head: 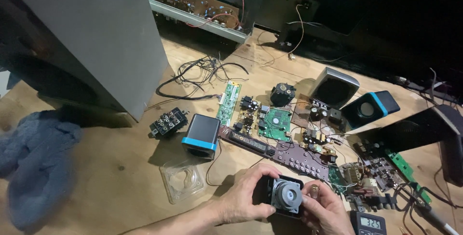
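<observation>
Both my hands hold a small loudspeaker driver (286, 195), a grey round magnet on a black square frame, near the bench's front edge. My left hand (246, 197) grips its left side, with the thumb under the magnet. My right hand (327, 211) grips the right side, thumb on the frame's lower edge. Right behind my right hand stands a small brass cylinder (315, 189). A black cube speaker with a blue band (201, 136) lies to the upper left of my hands, and a clear plastic insert (182, 181) lies left of them.
Several circuit boards (273, 120) lie across the wooden bench (120, 167). A silver speaker (333, 88) and a second blue-banded speaker (369, 108) sit behind. A grey cabinet (96, 37) stands left, a blue cloth (34, 167) by the edge, a multimeter (369, 223) at the bottom right.
</observation>
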